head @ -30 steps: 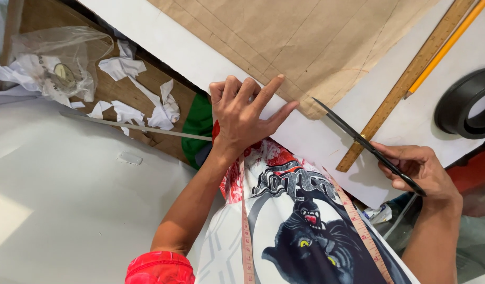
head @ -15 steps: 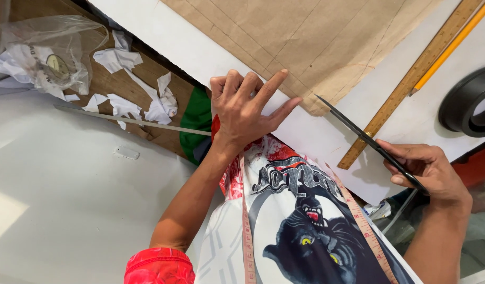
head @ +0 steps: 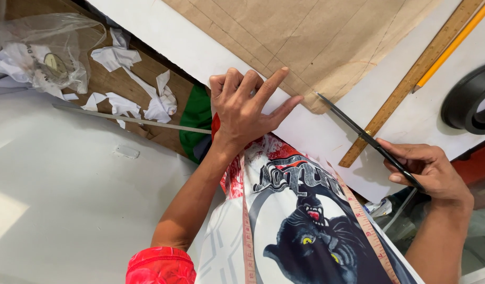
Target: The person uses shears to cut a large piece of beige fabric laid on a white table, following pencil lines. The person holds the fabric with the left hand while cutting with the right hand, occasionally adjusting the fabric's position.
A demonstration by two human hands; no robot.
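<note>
At the near edge of the white surface (head: 211,52), the left hand (head: 247,108) lies open, fingers spread, pressing flat on the white sheet (head: 316,134) beside the creased brown pattern paper (head: 316,42) with pencilled lines. The right hand (head: 429,171) is closed around black scissors (head: 368,138), thin blades pointing at the paper's corner. A wooden ruler (head: 411,79) and yellow pencil (head: 453,42) lie just beyond.

White table (head: 211,58) under brown pattern paper (head: 316,42), wooden ruler (head: 411,79), yellow pencil (head: 455,42), black ring (head: 471,100).
</note>
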